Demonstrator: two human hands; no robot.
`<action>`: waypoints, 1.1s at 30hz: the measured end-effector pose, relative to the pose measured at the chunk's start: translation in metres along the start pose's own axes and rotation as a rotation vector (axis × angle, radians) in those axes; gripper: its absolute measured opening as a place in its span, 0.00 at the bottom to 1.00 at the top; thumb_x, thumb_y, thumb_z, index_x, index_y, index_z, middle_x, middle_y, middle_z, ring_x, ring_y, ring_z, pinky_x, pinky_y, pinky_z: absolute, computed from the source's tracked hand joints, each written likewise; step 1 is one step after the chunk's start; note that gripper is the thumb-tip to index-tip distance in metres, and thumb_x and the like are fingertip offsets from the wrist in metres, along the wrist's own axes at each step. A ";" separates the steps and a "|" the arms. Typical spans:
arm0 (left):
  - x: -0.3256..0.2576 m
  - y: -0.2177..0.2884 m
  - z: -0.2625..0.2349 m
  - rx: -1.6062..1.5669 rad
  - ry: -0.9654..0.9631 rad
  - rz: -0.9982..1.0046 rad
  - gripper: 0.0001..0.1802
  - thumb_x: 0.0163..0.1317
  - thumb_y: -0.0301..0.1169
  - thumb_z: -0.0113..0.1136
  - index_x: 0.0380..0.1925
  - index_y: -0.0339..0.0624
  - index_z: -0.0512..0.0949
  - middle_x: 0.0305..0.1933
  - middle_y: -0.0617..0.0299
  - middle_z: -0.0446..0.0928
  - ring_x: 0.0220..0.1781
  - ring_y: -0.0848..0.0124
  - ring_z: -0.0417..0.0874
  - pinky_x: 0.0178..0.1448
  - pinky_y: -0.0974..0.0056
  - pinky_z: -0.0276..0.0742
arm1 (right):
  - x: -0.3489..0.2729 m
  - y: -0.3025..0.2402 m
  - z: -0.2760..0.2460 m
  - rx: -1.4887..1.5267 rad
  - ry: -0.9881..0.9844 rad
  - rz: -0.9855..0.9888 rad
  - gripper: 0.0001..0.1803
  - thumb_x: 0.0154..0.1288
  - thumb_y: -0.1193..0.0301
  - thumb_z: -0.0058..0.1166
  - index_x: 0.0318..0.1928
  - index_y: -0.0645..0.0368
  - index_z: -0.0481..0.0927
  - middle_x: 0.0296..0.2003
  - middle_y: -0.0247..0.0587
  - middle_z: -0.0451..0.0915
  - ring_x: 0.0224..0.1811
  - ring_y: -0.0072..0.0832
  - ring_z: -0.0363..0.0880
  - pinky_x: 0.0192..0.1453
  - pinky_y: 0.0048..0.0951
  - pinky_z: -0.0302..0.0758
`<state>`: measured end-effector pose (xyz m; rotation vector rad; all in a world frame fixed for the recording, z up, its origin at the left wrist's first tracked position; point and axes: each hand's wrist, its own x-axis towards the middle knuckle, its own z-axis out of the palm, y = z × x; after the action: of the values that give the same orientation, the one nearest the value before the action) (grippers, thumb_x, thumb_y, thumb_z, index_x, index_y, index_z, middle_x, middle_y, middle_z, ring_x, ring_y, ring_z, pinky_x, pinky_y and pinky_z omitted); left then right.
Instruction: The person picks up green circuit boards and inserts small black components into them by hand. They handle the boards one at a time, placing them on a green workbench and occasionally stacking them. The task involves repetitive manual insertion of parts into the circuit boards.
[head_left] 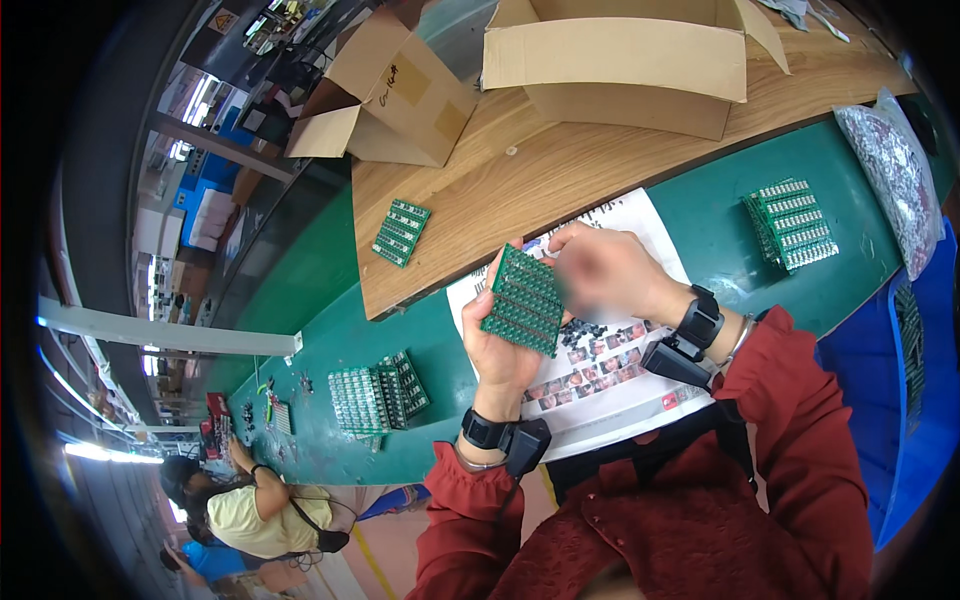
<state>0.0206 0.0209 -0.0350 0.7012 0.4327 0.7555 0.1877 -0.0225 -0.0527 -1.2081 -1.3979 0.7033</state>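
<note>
My left hand (500, 350) is wrapped round a green circuit board panel (525, 300), tilted up above a printed paper sheet (640, 225). Rows of small parts cover the panel's visible face. At the panel's right edge is my right hand (615, 270), its fingers curled together in a pinch. A blurred patch hides the fingertips, so whatever they hold cannot be made out. Small black parts (580, 333) lie loose on the sheet just below that hand.
Stacked circuit panels stand left (375, 395) and right (795, 225) on the green table. One panel (402, 232) lies on the wooden board near cardboard boxes (620, 70). A bubble-wrap bag (890, 180) and blue bin (870, 370) are at right. A co-worker (260, 510) sits at left.
</note>
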 end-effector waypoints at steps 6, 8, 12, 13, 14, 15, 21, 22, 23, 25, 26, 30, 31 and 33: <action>0.000 0.000 0.003 0.010 0.021 0.036 0.35 0.57 0.50 0.42 0.64 0.46 0.58 0.57 0.44 0.68 0.60 0.48 0.71 0.55 0.40 0.75 | 0.000 0.004 0.003 -0.180 0.074 -0.218 0.15 0.51 0.81 0.55 0.42 0.59 0.75 0.22 0.38 0.76 0.23 0.31 0.77 0.30 0.30 0.76; 0.001 0.001 -0.002 0.020 0.013 0.077 0.35 0.57 0.48 0.42 0.64 0.46 0.57 0.55 0.47 0.69 0.58 0.51 0.72 0.54 0.41 0.76 | -0.001 0.000 0.001 -0.206 0.100 -0.203 0.16 0.51 0.81 0.55 0.43 0.59 0.75 0.23 0.39 0.76 0.24 0.32 0.78 0.31 0.30 0.76; 0.001 0.004 -0.002 -0.046 0.031 0.033 0.34 0.58 0.48 0.41 0.64 0.46 0.58 0.55 0.48 0.69 0.59 0.52 0.72 0.54 0.41 0.76 | -0.001 0.005 0.004 -0.087 0.087 -0.152 0.17 0.52 0.81 0.55 0.45 0.60 0.75 0.24 0.40 0.77 0.25 0.33 0.79 0.31 0.31 0.77; 0.000 0.004 -0.001 -0.050 0.030 0.024 0.34 0.58 0.48 0.41 0.64 0.46 0.58 0.55 0.48 0.69 0.59 0.52 0.72 0.54 0.41 0.76 | -0.001 0.005 0.003 -0.077 0.078 -0.139 0.17 0.52 0.81 0.55 0.45 0.60 0.75 0.24 0.40 0.77 0.25 0.34 0.79 0.31 0.31 0.77; -0.001 0.003 0.000 -0.054 0.029 0.015 0.34 0.58 0.48 0.41 0.64 0.46 0.58 0.55 0.48 0.69 0.59 0.52 0.72 0.54 0.41 0.76 | -0.001 0.004 0.003 -0.067 0.069 -0.127 0.17 0.52 0.81 0.55 0.45 0.60 0.75 0.24 0.40 0.77 0.25 0.34 0.79 0.31 0.32 0.76; 0.000 0.003 0.000 -0.036 0.035 0.013 0.34 0.58 0.49 0.41 0.64 0.46 0.58 0.56 0.48 0.69 0.60 0.52 0.71 0.55 0.41 0.75 | -0.001 0.003 0.003 -0.056 0.060 -0.113 0.17 0.52 0.82 0.55 0.45 0.60 0.74 0.25 0.40 0.78 0.25 0.34 0.79 0.31 0.32 0.76; 0.000 0.001 -0.002 -0.017 0.028 0.000 0.36 0.57 0.51 0.42 0.63 0.46 0.59 0.58 0.46 0.69 0.62 0.50 0.70 0.58 0.39 0.71 | -0.002 0.000 0.001 -0.179 0.023 -0.113 0.19 0.51 0.84 0.56 0.47 0.60 0.74 0.25 0.37 0.78 0.26 0.26 0.80 0.30 0.25 0.77; 0.001 -0.001 -0.002 -0.018 0.030 0.008 0.36 0.57 0.51 0.42 0.63 0.46 0.60 0.58 0.46 0.69 0.62 0.50 0.70 0.58 0.39 0.71 | -0.002 -0.001 0.001 -0.188 0.027 -0.124 0.20 0.51 0.84 0.56 0.47 0.60 0.74 0.25 0.37 0.78 0.26 0.26 0.80 0.30 0.25 0.77; 0.001 -0.002 -0.003 -0.018 0.033 0.017 0.36 0.57 0.51 0.42 0.63 0.46 0.60 0.58 0.46 0.69 0.61 0.50 0.70 0.58 0.39 0.70 | -0.002 -0.002 0.001 -0.196 0.031 -0.134 0.20 0.51 0.84 0.56 0.47 0.60 0.74 0.25 0.37 0.78 0.26 0.26 0.80 0.30 0.25 0.77; 0.002 0.001 -0.003 -0.017 0.054 0.027 0.35 0.57 0.51 0.42 0.63 0.46 0.60 0.57 0.47 0.69 0.61 0.50 0.71 0.59 0.39 0.69 | -0.003 -0.002 0.000 -0.208 0.035 -0.149 0.21 0.50 0.84 0.56 0.48 0.59 0.75 0.26 0.37 0.78 0.27 0.25 0.79 0.30 0.24 0.77; 0.002 0.001 -0.004 -0.016 0.066 0.033 0.35 0.57 0.51 0.42 0.62 0.46 0.61 0.57 0.47 0.70 0.60 0.50 0.71 0.59 0.39 0.69 | -0.003 -0.001 0.000 -0.207 0.035 -0.156 0.22 0.50 0.84 0.57 0.49 0.59 0.75 0.26 0.37 0.78 0.27 0.24 0.79 0.30 0.24 0.77; 0.001 0.001 -0.005 -0.045 0.046 0.037 0.33 0.58 0.49 0.42 0.62 0.47 0.60 0.56 0.47 0.70 0.59 0.50 0.72 0.59 0.39 0.70 | -0.003 -0.002 0.004 -0.113 0.038 -0.186 0.25 0.52 0.85 0.56 0.53 0.59 0.74 0.26 0.37 0.78 0.26 0.23 0.80 0.30 0.23 0.79; 0.001 -0.001 -0.005 -0.045 0.037 0.046 0.33 0.58 0.49 0.42 0.63 0.47 0.60 0.56 0.47 0.70 0.59 0.50 0.72 0.59 0.40 0.70 | -0.004 -0.001 0.004 -0.102 0.032 -0.170 0.25 0.52 0.85 0.55 0.53 0.59 0.74 0.26 0.37 0.78 0.26 0.23 0.80 0.29 0.23 0.79; 0.001 -0.003 -0.004 -0.024 0.021 0.060 0.32 0.59 0.48 0.41 0.62 0.47 0.60 0.56 0.47 0.70 0.59 0.51 0.72 0.58 0.40 0.71 | -0.004 0.002 0.006 -0.079 0.022 -0.139 0.25 0.54 0.85 0.54 0.54 0.59 0.73 0.26 0.38 0.78 0.25 0.24 0.81 0.29 0.23 0.80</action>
<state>0.0197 0.0216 -0.0402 0.6865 0.4228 0.8240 0.1820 -0.0244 -0.0569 -1.1638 -1.4875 0.5407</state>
